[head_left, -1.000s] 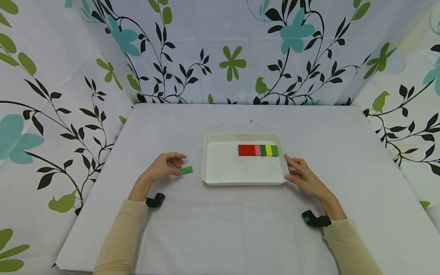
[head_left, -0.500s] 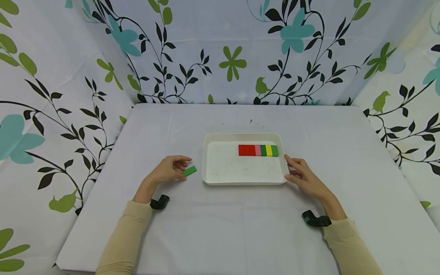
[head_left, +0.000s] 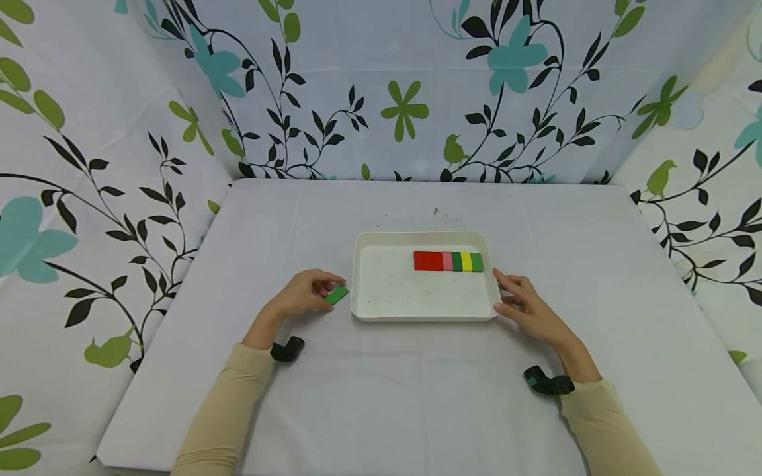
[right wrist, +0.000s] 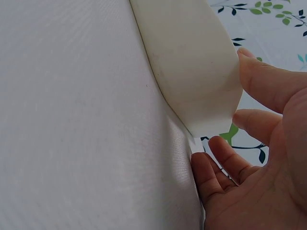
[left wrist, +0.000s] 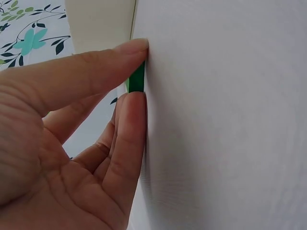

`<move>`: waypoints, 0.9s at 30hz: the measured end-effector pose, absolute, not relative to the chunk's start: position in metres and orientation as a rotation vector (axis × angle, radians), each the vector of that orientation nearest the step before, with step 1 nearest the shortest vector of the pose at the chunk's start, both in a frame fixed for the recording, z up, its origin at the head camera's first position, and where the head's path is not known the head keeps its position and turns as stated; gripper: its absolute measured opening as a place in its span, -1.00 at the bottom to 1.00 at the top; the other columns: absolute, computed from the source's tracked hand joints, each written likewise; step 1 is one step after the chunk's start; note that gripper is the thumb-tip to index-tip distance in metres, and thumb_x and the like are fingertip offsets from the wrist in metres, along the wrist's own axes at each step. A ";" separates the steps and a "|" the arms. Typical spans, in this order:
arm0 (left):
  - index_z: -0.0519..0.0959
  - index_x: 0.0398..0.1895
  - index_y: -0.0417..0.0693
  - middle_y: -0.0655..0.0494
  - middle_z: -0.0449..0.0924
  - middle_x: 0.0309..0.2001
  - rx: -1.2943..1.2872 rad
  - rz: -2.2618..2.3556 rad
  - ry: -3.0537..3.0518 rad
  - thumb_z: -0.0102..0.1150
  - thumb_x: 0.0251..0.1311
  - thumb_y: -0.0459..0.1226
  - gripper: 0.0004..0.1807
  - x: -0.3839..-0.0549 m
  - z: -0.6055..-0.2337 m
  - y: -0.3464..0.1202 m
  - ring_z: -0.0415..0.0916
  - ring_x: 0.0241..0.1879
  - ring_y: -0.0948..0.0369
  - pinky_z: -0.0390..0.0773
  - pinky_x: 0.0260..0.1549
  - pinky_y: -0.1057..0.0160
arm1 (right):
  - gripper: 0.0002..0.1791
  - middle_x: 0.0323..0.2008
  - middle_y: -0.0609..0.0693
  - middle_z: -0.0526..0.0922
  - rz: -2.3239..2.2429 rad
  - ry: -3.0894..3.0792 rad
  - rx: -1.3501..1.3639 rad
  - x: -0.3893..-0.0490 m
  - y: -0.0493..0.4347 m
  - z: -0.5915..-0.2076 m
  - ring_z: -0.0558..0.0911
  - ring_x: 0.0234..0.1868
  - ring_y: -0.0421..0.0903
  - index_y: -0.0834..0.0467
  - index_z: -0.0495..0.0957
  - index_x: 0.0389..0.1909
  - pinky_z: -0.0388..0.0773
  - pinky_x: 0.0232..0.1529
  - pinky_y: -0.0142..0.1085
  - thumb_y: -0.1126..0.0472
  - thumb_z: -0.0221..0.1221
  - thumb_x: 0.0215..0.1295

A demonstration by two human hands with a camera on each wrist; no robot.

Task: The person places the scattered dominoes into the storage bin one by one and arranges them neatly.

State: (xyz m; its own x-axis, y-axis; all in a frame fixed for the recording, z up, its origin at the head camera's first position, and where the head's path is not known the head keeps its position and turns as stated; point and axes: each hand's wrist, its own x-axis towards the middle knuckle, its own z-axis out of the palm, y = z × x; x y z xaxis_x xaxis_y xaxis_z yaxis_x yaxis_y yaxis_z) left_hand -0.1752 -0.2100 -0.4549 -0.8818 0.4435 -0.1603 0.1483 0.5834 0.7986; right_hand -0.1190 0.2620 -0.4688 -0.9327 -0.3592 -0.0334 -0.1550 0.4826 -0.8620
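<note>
In the head view my left hand (head_left: 303,294) pinches a small flat green rectangular block (head_left: 337,295) between thumb and fingertips, just left of the white tray (head_left: 381,311). The left wrist view shows the green block (left wrist: 136,79) on edge between the fingertips, close over the tabletop. My right hand (head_left: 530,307) rests thumb and index fingertips against the tray's right side, its other fingers loosely bent. A row of coloured blocks lies in the tray's upper right: red blocks (head_left: 427,260), then a pink block (head_left: 447,261), green, a yellow block (head_left: 466,262), and green at the right end.
A white cloth covers the table (head_left: 381,396). Patterned curtains (head_left: 333,59) with leaves and flowers stand behind and at both sides. Small dark specks lie on the cloth beyond the tray. A black strap camera (head_left: 288,350) sits on the left wrist, another (head_left: 549,382) on the right.
My left hand has moved right toward the tray with the green block, which has tilted more steeply. The right hand, the tray and the row of blocks have stayed put.
</note>
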 end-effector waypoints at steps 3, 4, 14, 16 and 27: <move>0.61 0.10 -0.21 -0.11 0.54 -0.14 0.479 1.194 2.475 0.42 -0.11 -0.50 -0.43 -0.176 -0.456 -0.210 0.48 -0.20 0.10 0.52 -0.24 0.27 | -0.22 0.33 0.32 0.09 -1.431 2.526 -0.452 -0.119 0.262 -0.469 0.36 0.22 0.33 0.04 -0.03 0.55 0.30 0.21 0.20 0.24 0.12 0.41; 0.61 0.10 -0.22 -0.12 0.53 -0.14 0.481 1.195 2.473 0.43 -0.11 -0.49 -0.44 -0.177 -0.457 -0.210 0.48 -0.20 0.10 0.52 -0.24 0.27 | -0.22 0.33 0.31 0.09 -1.429 2.528 -0.453 -0.119 0.262 -0.468 0.37 0.22 0.33 0.05 -0.03 0.55 0.30 0.21 0.19 0.24 0.12 0.41; 0.61 0.07 -0.23 -0.11 0.52 -0.16 0.469 1.203 2.452 0.44 -0.11 -0.48 -0.46 -0.178 -0.457 -0.210 0.45 -0.23 0.11 0.49 -0.25 0.27 | -0.22 0.33 0.31 0.09 -1.421 2.527 -0.438 -0.118 0.262 -0.468 0.36 0.22 0.34 0.04 -0.03 0.55 0.31 0.20 0.23 0.23 0.12 0.41; 0.60 0.07 -0.24 -0.12 0.52 -0.16 0.470 1.204 2.451 0.44 -0.11 -0.47 -0.46 -0.178 -0.457 -0.210 0.45 -0.22 0.10 0.48 -0.24 0.26 | -0.22 0.33 0.31 0.09 -1.423 2.525 -0.436 -0.117 0.262 -0.468 0.36 0.22 0.35 0.03 -0.03 0.55 0.30 0.20 0.24 0.23 0.13 0.41; 0.58 0.08 -0.28 -0.19 0.56 -0.11 0.473 1.252 2.433 0.50 -0.12 -0.43 -0.42 -0.180 -0.456 -0.212 0.50 -0.21 0.05 0.50 -0.22 0.24 | -0.22 0.33 0.31 0.10 -1.421 2.532 -0.449 -0.118 0.262 -0.468 0.36 0.21 0.31 0.03 -0.03 0.55 0.31 0.19 0.19 0.23 0.12 0.42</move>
State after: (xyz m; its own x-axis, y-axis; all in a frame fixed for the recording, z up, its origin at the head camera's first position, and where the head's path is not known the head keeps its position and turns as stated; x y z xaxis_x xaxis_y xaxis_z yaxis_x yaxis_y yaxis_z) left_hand -0.1796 -0.2125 -0.4558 -0.8782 0.4494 -0.1637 0.1281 0.5507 0.8248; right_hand -0.1179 0.2617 -0.4681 -0.9332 -0.3583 -0.0282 -0.1626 0.4909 -0.8559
